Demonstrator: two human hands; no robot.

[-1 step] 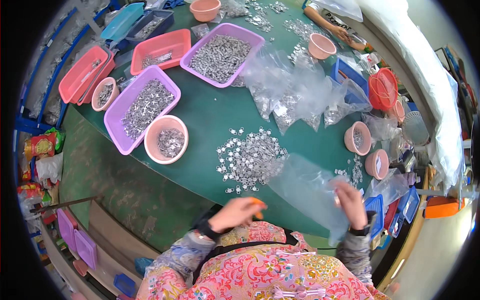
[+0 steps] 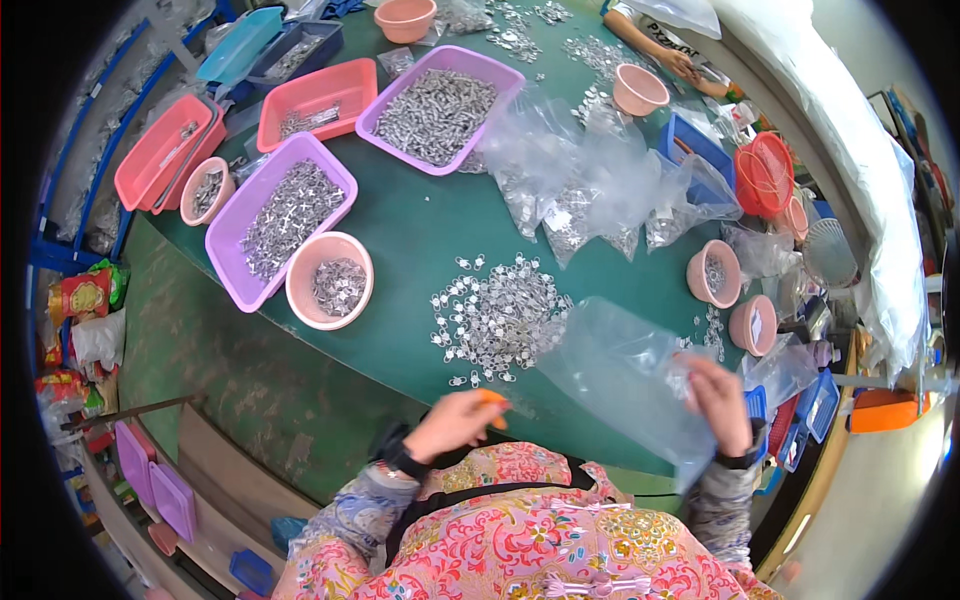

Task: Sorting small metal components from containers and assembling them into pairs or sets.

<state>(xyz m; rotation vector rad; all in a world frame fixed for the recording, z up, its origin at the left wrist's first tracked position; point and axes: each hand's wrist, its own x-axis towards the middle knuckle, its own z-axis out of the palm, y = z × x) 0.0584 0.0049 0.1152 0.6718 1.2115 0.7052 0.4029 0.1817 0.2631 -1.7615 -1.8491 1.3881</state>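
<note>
My left hand (image 2: pixel 450 423) is just in front of the table's near edge, its fingers drawn together. Something orange (image 2: pixel 493 402) shows at its fingertips; I cannot tell whether it is held or worn. On the right, my right hand (image 2: pixel 720 408) pinches a clear plastic bag (image 2: pixel 625 375), which slants across the table with its far end touching the pile. Small metal pieces with ring-shaped ends (image 2: pixel 500 310) lie heaped in front of me. The bag looks flat, with no metal pieces visible in it.
The green table (image 2: pixel 410 260) carries purple tubs (image 2: pixel 222 240) and a pink bowl (image 2: pixel 367 295) of metal parts at left. Filled plastic bags (image 2: pixel 590 195) lie beyond the pile. Small pink bowls (image 2: pixel 735 290) stand at right. A co-worker's hands (image 2: pixel 685 68) are at the far right.
My left hand has shifted slightly left. My right hand has moved a little right, drawing its end of the bag along and spreading it. The metal pile looks unchanged.
</note>
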